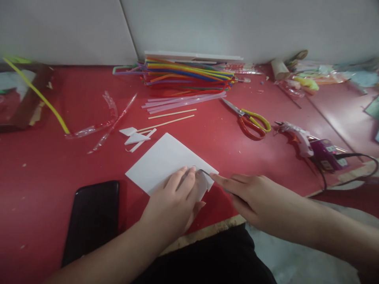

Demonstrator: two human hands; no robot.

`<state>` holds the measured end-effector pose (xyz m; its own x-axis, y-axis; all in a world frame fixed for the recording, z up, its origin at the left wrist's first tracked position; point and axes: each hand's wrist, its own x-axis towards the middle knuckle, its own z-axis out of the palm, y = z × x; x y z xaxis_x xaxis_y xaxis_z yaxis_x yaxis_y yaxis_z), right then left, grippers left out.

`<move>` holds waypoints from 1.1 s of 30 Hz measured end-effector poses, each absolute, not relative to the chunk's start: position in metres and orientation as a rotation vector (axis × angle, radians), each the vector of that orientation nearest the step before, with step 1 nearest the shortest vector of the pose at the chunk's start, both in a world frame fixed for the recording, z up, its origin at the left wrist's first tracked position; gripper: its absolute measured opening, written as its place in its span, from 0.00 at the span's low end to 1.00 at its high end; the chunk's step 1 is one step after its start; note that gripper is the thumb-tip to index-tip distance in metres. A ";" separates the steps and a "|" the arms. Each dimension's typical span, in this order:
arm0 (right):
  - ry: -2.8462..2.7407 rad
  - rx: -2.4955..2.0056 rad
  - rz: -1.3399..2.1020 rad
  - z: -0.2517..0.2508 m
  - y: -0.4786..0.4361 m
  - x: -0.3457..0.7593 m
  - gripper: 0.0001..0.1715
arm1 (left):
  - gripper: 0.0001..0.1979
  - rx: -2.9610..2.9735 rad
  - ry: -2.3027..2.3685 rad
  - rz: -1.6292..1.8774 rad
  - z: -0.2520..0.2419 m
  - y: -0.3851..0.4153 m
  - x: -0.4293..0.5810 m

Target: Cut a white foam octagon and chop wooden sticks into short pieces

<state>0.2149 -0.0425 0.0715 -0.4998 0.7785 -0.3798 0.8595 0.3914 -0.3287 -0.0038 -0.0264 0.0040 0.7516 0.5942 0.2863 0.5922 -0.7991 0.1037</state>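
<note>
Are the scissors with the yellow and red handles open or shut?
The scissors look shut: their blades lie together, tapering to a single tip.

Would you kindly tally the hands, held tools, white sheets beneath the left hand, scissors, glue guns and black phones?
Left hand and right hand: 2
Thin held tool: 1
White sheet: 1
Scissors: 1
Glue gun: 1
Black phone: 1
Total: 7

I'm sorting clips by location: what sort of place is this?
Probably a craft workspace, judging by the multicoloured fuzzy pipe cleaners, red-and-yellow-handled metal scissors and pale-pink plastic glue gun.
</note>
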 end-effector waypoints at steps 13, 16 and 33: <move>2.562 1.359 -0.728 0.077 -0.037 0.217 0.29 | 0.23 3.011 0.973 0.395 0.005 -0.027 -0.003; 2.556 1.319 -0.716 0.082 -0.035 0.216 0.28 | 0.23 3.013 0.979 0.393 0.005 -0.028 -0.002; 2.491 1.391 -0.720 0.082 -0.038 0.219 0.31 | 0.24 2.879 1.010 0.353 0.011 -0.024 -0.004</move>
<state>0.2190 -0.0381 0.0821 -0.5378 0.7439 -0.3967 0.8408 0.4392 -0.3164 -0.0040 -0.0244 0.0110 0.7576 0.6238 0.1920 0.6076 -0.7815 0.1417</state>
